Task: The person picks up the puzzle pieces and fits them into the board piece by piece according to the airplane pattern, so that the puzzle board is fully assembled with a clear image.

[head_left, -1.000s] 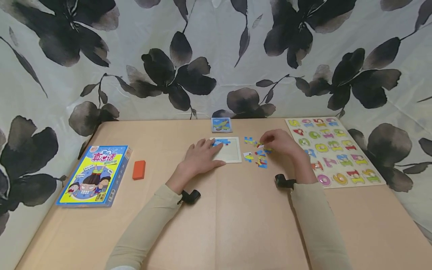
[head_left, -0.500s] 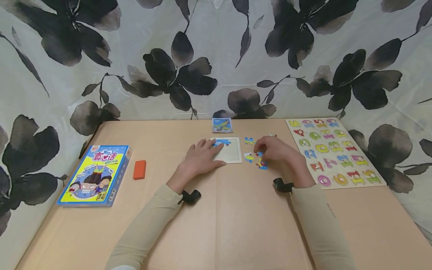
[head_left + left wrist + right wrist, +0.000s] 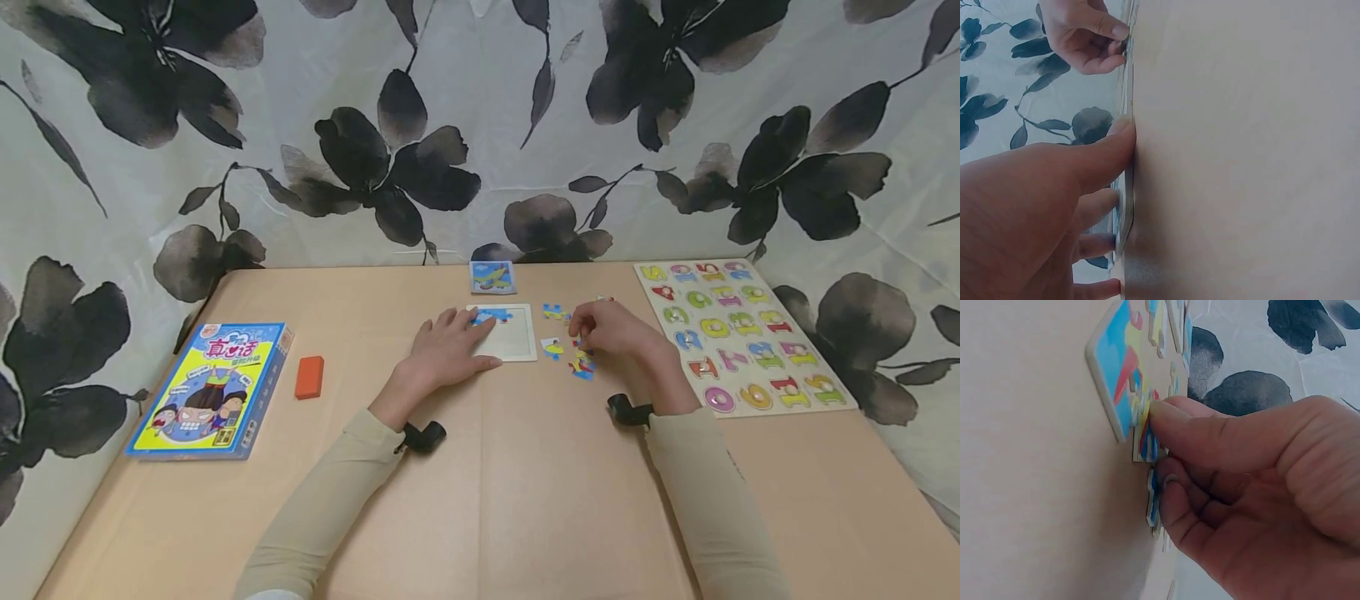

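My left hand point(image 3: 448, 354) rests spread on the left part of a white-framed puzzle board point(image 3: 517, 342). Its thumb point(image 3: 1107, 150) lies along the near edge in the left wrist view. Blue puzzle pieces point(image 3: 491, 315) sit in the board's upper left, partly under the fingers. To the right of the board, my right hand point(image 3: 611, 327) is over loose pieces, thumb and fingertips pinching a small puzzle piece point(image 3: 1145, 434) with yellow, red and blue on it. Other loose pieces point(image 3: 552, 348) lie beside that hand, including a blue corner piece point(image 3: 1110, 359) in the right wrist view.
A small picture card point(image 3: 492, 277) with a yellow plane lies behind the board. On the left are a blue-and-yellow game box point(image 3: 206, 392) and an orange block point(image 3: 309, 377). A sheet of colourful figures point(image 3: 750, 342) lies at the right. A floral cloth point(image 3: 480, 167) hangs behind the table.
My right hand has come left and toward me over the loose pieces, uncovering a piece behind it, then shifted only slightly. The left hand has stayed on the board.
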A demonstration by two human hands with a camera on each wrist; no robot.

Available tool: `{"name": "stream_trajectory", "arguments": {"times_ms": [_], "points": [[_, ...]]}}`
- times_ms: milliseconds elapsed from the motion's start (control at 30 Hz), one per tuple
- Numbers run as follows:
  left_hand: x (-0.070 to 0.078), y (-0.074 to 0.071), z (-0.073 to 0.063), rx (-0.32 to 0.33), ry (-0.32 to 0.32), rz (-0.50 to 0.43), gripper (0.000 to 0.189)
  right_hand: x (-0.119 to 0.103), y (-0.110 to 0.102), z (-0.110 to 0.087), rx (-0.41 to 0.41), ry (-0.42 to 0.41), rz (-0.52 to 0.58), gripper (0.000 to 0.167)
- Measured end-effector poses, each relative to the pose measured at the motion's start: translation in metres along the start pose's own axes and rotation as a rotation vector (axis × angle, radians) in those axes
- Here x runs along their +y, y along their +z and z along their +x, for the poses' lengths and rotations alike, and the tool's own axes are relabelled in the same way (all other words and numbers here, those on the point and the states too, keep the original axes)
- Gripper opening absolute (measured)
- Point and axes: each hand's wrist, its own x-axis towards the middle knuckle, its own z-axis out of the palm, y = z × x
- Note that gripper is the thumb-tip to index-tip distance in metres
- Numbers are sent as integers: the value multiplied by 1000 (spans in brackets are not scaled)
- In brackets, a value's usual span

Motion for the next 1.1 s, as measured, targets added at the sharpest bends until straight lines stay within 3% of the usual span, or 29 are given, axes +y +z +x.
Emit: {"name": "stream_trajectory", "arguments": {"times_ms": [333, 500, 733, 967, 1100], "points": [[1, -3, 0, -14, 3, 2, 74, 5, 3, 5, 108, -27, -28, 20], [1, -2, -1, -13, -2, -5, 75, 5, 2, 5, 124, -22, -25, 21], [0, -1, -1, -5, -1, -13, 74, -5, -1, -1, 68, -49, -58, 15], [-1, 0, 0, -6, -2, -9, 75, -24, 4, -36, -73, -25, -167, 7], [0, 1, 1, -4, -7, -7, 75, -20, 12, -42, -41, -34, -231, 13]]}}
